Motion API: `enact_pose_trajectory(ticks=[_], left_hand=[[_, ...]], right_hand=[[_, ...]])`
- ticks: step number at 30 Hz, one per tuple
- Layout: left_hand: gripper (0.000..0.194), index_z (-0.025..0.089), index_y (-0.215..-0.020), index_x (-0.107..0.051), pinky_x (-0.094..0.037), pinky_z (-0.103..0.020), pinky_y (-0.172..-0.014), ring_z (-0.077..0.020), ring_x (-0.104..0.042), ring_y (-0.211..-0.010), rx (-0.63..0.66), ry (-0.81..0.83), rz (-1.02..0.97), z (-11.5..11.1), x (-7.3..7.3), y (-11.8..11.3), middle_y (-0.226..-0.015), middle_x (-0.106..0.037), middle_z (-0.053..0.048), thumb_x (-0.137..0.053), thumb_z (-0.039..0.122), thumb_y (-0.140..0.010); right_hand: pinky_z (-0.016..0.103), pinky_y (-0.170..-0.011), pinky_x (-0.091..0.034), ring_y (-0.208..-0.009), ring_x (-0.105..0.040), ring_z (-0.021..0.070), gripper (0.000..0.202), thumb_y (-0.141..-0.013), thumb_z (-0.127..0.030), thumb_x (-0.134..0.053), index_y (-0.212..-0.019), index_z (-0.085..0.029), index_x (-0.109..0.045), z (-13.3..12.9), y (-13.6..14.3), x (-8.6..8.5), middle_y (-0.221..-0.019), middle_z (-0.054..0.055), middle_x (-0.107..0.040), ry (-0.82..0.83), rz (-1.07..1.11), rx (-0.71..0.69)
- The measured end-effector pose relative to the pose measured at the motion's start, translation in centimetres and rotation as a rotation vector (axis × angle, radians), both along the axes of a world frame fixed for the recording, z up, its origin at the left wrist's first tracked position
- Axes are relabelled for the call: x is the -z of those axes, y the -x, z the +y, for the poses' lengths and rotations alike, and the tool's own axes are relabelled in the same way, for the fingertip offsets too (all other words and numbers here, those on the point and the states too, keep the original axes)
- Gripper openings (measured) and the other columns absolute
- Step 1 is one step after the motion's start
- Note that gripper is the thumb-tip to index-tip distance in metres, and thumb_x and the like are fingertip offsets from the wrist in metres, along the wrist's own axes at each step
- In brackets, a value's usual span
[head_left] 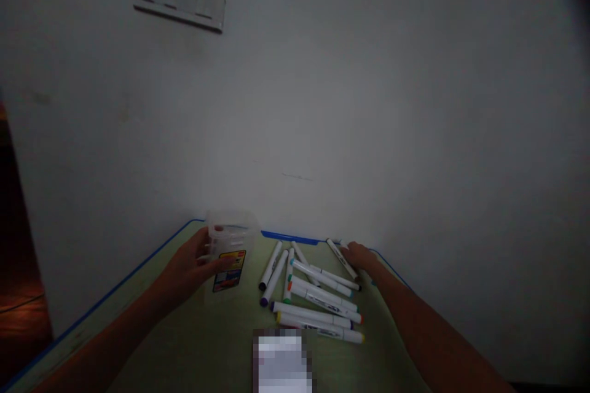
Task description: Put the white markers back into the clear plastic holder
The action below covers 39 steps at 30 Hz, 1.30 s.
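Blurry rectangle (283, 363) is sitting closest, left hand (196, 261) gripping clear case (230, 279), right hand (361, 256) resting by markers (326, 303), can't tell its grip.

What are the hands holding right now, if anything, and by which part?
The left hand holds the clear container by its left side, thumb across the label. Whether the right hand grips a marker cannot be told.
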State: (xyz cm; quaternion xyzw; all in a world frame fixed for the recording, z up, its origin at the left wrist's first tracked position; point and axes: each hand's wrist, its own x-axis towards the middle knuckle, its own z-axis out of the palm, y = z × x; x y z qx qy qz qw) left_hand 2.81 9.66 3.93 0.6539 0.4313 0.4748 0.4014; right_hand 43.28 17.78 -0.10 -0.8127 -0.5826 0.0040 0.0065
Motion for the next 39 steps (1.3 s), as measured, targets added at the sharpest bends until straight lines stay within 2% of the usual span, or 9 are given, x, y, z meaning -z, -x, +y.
enact_pose_trajectory(ticks=[3, 6, 14, 18, 23, 27, 30, 34, 39], left_hand=[[0.057, 0.023, -0.108, -0.042, -0.051, -0.040, -0.079, -0.0273, -0.061, -0.094, -0.014, 0.012, -0.006, 0.0, 0.0, 0.0, -0.101, -0.064, -0.005, -0.067, 0.041, -0.060], [0.058, 0.022, -0.107, -0.044, -0.051, -0.040, -0.077, -0.0279, -0.061, -0.094, -0.043, 0.010, -0.006, 0.0, -0.1, -0.1, -0.100, -0.065, -0.007, -0.069, 0.039, -0.058], [0.057, 0.020, -0.108, -0.044, -0.048, -0.038, -0.080, -0.0261, -0.060, -0.095, -0.009, -0.020, 0.014, 0.0, 0.0, -0.1, -0.102, -0.064, -0.007, -0.067, 0.040, -0.060], [0.056, 0.021, -0.107, -0.045, -0.047, -0.040, -0.082, -0.0270, -0.059, -0.097, -0.003, -0.027, 0.018, 0.0, 0.2, -0.1, -0.103, -0.064, -0.006, -0.067, 0.042, -0.059], [0.053, 0.021, -0.104, -0.045, -0.048, -0.040, -0.081, -0.0269, -0.060, -0.095, 0.012, 0.003, -0.007, -0.3, -0.2, -0.2, -0.103, -0.063, -0.006, -0.068, 0.039, -0.060], [0.053, 0.021, -0.104, -0.046, -0.049, -0.040, -0.080, -0.0272, -0.060, -0.094, 0.007, -0.010, -0.025, -0.4, -0.3, -0.3, -0.101, -0.063, -0.006, -0.068, 0.039, -0.059], [0.052, 0.021, -0.103, -0.046, -0.050, -0.040, -0.077, -0.0266, -0.062, -0.090, 0.006, -0.018, -0.022, -0.4, -0.2, -0.3, -0.098, -0.063, -0.006, -0.068, 0.038, -0.059], [0.052, 0.020, -0.103, -0.046, -0.050, -0.041, -0.078, -0.0265, -0.062, -0.089, 0.022, -0.016, -0.027, -0.3, -0.2, -0.3, -0.095, -0.064, -0.005, -0.068, 0.038, -0.059], [0.053, 0.019, -0.103, -0.047, -0.049, -0.040, -0.077, -0.0268, -0.062, -0.090, 0.017, -0.014, -0.044, -0.3, -0.1, -0.3, -0.098, -0.064, -0.006, -0.068, 0.038, -0.058]], right_hand=[[0.029, -0.072, -0.042, -0.097, -0.057, 0.0230, 0.046, -0.085, -0.041, -0.027, -0.102, -0.009, -0.056, 1.1, 0.3, 0.4, -0.107, 0.018, -0.059, -0.009, 0.015, -0.014], [0.028, -0.073, -0.041, -0.097, -0.057, 0.0222, 0.044, -0.085, -0.040, -0.029, -0.102, -0.010, -0.057, 1.3, 0.3, 0.0, -0.107, 0.017, -0.059, -0.004, 0.018, -0.029], [0.031, -0.066, -0.044, -0.090, -0.059, 0.0272, 0.050, -0.071, -0.051, -0.047, -0.097, -0.010, -0.060, -3.1, 1.0, -2.0, -0.098, 0.020, -0.062, -0.001, -0.073, -0.022], [0.030, -0.064, -0.044, -0.088, -0.060, 0.0264, 0.039, -0.070, -0.040, -0.050, -0.094, -0.012, -0.061, -4.2, 2.3, -1.6, -0.095, 0.017, -0.064, 0.007, -0.096, -0.019], [0.030, -0.065, -0.044, -0.090, -0.059, 0.0277, 0.032, -0.072, -0.028, -0.048, -0.095, -0.011, -0.059, -3.9, 2.8, -1.0, -0.098, 0.018, -0.062, -0.007, -0.113, -0.011], [0.033, -0.067, -0.044, -0.091, -0.059, 0.0283, 0.038, -0.079, -0.038, -0.037, -0.092, -0.011, -0.060, -3.7, 3.0, -1.0, -0.098, 0.018, -0.062, -0.016, -0.127, -0.028], [0.034, -0.067, -0.044, -0.090, -0.059, 0.0284, 0.044, -0.077, -0.048, -0.038, -0.093, -0.013, -0.060, -3.8, 3.5, -1.0, -0.098, 0.017, -0.062, -0.019, -0.136, -0.038], [0.033, -0.067, -0.044, -0.090, -0.059, 0.0281, 0.037, -0.073, -0.039, -0.046, -0.094, -0.013, -0.059, -4.1, 4.2, -1.2, -0.097, 0.017, -0.063, -0.019, -0.150, -0.034], [0.032, -0.068, -0.044, -0.090, -0.060, 0.0268, 0.035, -0.074, -0.035, -0.046, -0.097, -0.012, -0.059, -4.0, 4.1, -1.3, -0.099, 0.018, -0.062, -0.024, -0.145, -0.008]])
